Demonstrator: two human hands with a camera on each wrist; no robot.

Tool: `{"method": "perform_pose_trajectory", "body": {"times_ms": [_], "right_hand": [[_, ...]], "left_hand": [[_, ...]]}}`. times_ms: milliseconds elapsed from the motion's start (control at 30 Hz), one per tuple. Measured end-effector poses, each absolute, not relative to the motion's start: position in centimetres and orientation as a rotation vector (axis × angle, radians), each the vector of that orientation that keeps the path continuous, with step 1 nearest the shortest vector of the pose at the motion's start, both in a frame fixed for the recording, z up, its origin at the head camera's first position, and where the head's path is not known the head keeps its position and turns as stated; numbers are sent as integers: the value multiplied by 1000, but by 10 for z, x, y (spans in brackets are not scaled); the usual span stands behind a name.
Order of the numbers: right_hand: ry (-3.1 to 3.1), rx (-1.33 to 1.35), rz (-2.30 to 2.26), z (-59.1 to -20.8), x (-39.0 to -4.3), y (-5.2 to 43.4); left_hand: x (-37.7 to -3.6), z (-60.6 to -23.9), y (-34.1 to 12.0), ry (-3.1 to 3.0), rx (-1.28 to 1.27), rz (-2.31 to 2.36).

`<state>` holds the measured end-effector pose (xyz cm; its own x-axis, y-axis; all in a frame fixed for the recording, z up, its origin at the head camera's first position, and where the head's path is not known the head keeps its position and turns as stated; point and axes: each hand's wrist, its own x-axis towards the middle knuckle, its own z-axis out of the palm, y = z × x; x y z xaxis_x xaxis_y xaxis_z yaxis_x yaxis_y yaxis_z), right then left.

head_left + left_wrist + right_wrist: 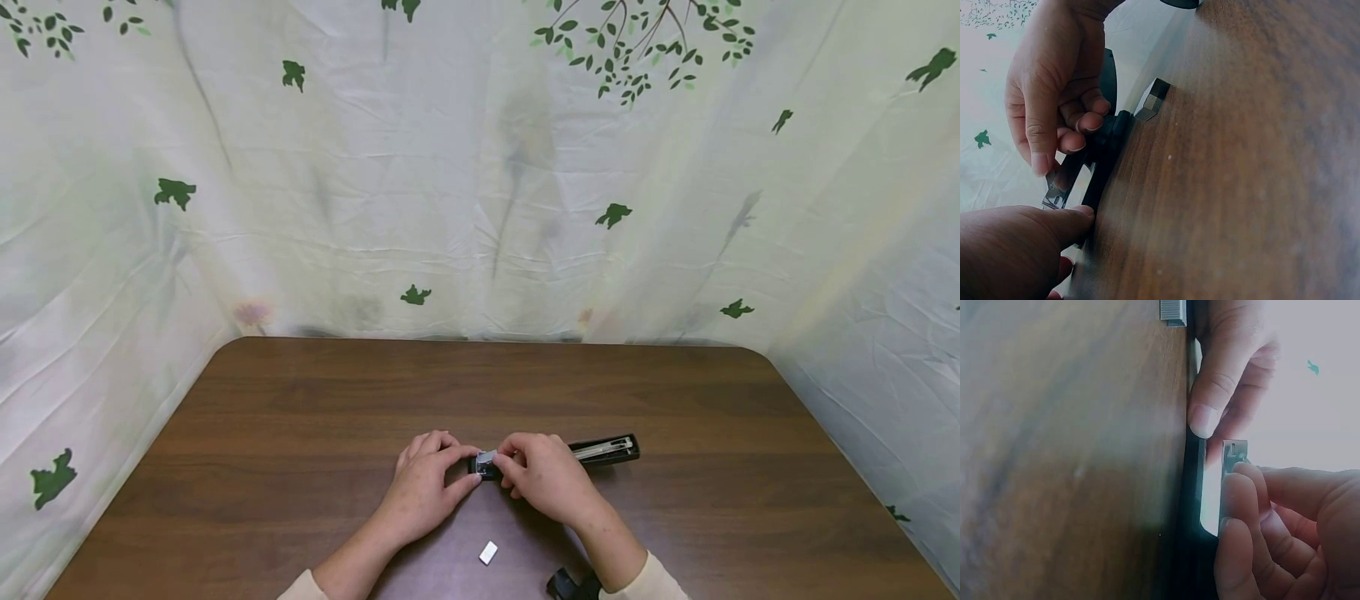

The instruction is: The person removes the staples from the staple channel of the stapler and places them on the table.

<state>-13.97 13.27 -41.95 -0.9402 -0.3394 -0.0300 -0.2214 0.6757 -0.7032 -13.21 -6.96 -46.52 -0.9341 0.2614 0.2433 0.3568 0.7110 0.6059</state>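
A black stapler point(618, 450) lies unfolded on the table, its long top arm swung out to the right with a silver rail inside. My left hand point(423, 490) grips the stapler's left end between thumb and fingers. My right hand point(553, 479) pinches the metal magazine point(1235, 449) near its front tip, which stands slightly raised above the black base point(1102, 169). A gap shows between magazine and base in both wrist views. The inside of the magazine is mostly hidden by my fingers. Apart from both hands lies a small silver staple strip point(488, 552).
The brown wooden table point(300, 392) has rounded far corners. A pale curtain point(465, 208) with green leaf prints hangs behind it and along both sides. Some black object point(570, 585) shows beside the right sleeve at the bottom edge.
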Motion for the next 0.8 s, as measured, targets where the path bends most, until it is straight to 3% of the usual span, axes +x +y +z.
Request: {"method": "perform_pose_trajectory", "body": {"times_ms": [800], "right_hand": [[2709,-418,-1197,-415,-143,139]], "left_hand": [[-131,-464,-69,-2778,-505,-1017]]}}
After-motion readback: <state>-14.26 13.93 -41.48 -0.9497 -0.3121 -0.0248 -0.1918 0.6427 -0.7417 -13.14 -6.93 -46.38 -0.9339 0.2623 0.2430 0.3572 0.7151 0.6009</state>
